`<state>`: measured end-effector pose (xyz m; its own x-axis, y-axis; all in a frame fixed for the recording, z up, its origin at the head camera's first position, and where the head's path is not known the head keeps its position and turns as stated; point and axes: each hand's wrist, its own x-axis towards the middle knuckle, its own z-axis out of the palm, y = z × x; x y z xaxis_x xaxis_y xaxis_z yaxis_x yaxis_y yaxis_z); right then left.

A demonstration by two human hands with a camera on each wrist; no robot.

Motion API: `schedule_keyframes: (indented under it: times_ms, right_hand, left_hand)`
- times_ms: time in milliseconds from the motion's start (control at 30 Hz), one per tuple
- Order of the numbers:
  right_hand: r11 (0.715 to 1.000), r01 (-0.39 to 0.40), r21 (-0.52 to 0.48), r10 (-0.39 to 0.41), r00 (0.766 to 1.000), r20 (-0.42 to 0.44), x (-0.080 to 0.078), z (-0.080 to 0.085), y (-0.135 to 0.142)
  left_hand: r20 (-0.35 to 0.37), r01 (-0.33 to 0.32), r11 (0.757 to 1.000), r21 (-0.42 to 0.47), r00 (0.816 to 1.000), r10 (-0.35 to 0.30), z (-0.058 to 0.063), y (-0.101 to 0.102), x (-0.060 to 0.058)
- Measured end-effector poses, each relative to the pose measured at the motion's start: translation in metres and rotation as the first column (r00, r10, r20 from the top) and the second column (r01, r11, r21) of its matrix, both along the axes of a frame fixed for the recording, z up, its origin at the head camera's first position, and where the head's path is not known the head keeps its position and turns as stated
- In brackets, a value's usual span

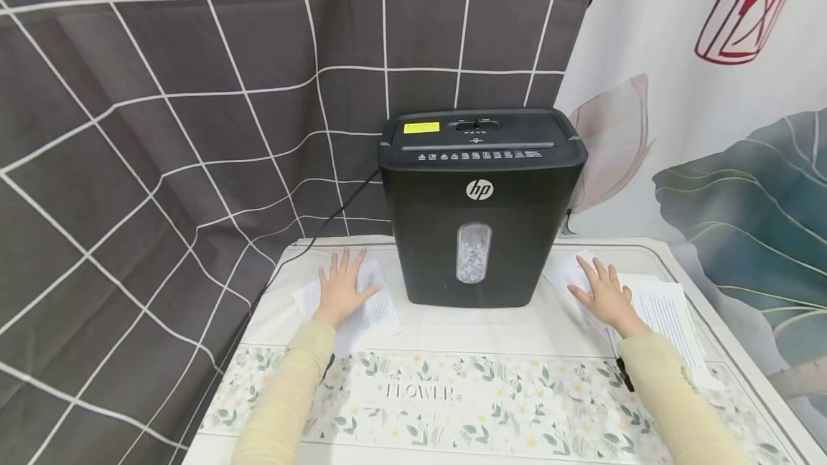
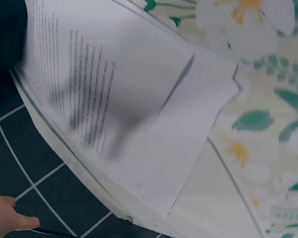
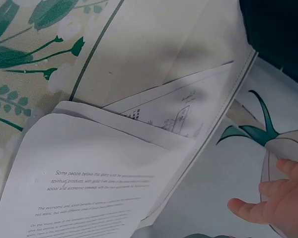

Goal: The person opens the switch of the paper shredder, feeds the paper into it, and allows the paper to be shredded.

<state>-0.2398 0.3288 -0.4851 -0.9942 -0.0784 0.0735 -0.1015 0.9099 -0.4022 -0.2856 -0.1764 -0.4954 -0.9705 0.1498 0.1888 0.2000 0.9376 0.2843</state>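
A black HP paper shredder (image 1: 431,235) stands upright at the back of the table, pale shreds showing through its front window (image 1: 474,253). On its left, my left hand (image 1: 340,293) spreads its fingers over printed sheets (image 1: 377,303); in the left wrist view these sheets (image 2: 89,74) overlap one another and the hand (image 2: 7,213) appears at the lower left corner. To the shredder's right, my right hand (image 1: 604,293) is spread over more paper, beside a stack of printed pages (image 1: 665,314). The right wrist view shows the stack's top page (image 3: 84,168) and the hand's extended fingers (image 3: 248,210). Neither hand holds anything.
A white tablecloth with a flower band (image 1: 420,418) covers the table. From the shredder's left side a black cord (image 1: 304,250) runs over the table edge. A dark checked curtain (image 1: 258,41) hangs behind and left, a pale patterned one (image 1: 685,113) at the right.
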Motion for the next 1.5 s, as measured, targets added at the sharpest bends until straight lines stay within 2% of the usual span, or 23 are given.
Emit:
schedule_keyframes:
  times_ms: [167, 400, 600, 733, 900, 1067, 1233, 1367, 1500]
  right_hand:
    - [1.0, -0.026, -0.014, 0.025, 0.998, -0.058, -0.003, 0.007, -0.003]
    - [1.0, -0.02, -0.023, 0.018, 0.994, -0.104, -0.003, 0.019, -0.004]
    - [0.999, -0.026, -0.031, 0.021, 0.988, -0.155, 0.002, 0.027, -0.003]
    - [0.999, -0.034, -0.027, 0.03, 0.986, -0.162, 0.008, 0.031, -0.002]
    - [0.996, -0.078, -0.039, 0.069, 0.978, -0.195, 0.008, 0.041, -0.005]
    - [0.993, -0.089, -0.08, 0.063, 0.956, -0.286, 0.006, 0.055, -0.012]
    - [0.989, -0.078, -0.124, 0.025, 0.923, -0.384, 0.004, 0.071, -0.02]
    - [0.983, -0.112, -0.148, 0.031, 0.885, -0.465, 0.003, 0.082, -0.022]
    - [0.978, -0.142, -0.151, 0.048, 0.865, -0.5, 0.003, 0.091, -0.023]
  left_hand:
    - [-0.023, 0.006, 1.0, -0.005, 1.0, -0.006, 0.009, -0.006, 0.002]
    - [0.01, 0.051, 0.999, -0.006, 0.999, -0.051, 0.023, -0.005, 0.006]
    - [-0.055, 0.079, 0.997, -0.002, 0.995, -0.079, 0.037, -0.001, 0.004]
    - [-0.06, 0.083, 0.997, -0.009, 0.995, -0.083, 0.044, -0.001, 0.004]
    - [-0.137, 0.09, 0.995, 0.051, 0.987, -0.082, 0.059, -0.001, 0.005]
    - [-0.229, 0.092, 0.99, 0.108, 0.971, -0.065, 0.081, 0.0, 0.009]
    - [-0.312, 0.133, 0.97, 0.204, 0.948, -0.064, 0.106, 0.004, 0.012]
    - [-0.327, 0.144, 0.952, 0.269, 0.944, -0.05, 0.127, 0.01, 0.013]
    - [-0.348, 0.138, 0.934, 0.329, 0.937, -0.015, 0.147, 0.015, 0.016]
